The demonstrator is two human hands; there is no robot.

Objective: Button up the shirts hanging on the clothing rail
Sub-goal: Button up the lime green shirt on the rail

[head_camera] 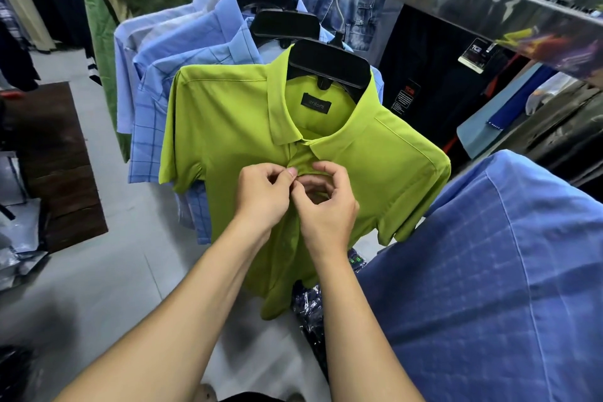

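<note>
Shop floor, crowded with hanging clothes. Left hand [264, 192] and right hand [326, 209] both pinch the placket [301, 165] of the green shirt [225, 127] just below its collar [282, 111], apparently on an upper button. Below them the front looks not yet fastened. Behind the green shirt, blue shirts [173, 52] await; their fronts are hidden.

One wide-angle camera, worn on the person's head, looks forward and steeply down at close range onto a lime-green shirt [228, 127]. The floor [98, 271] shows lower left and the clothing rail [489, 0] crosses upper right.
</note>
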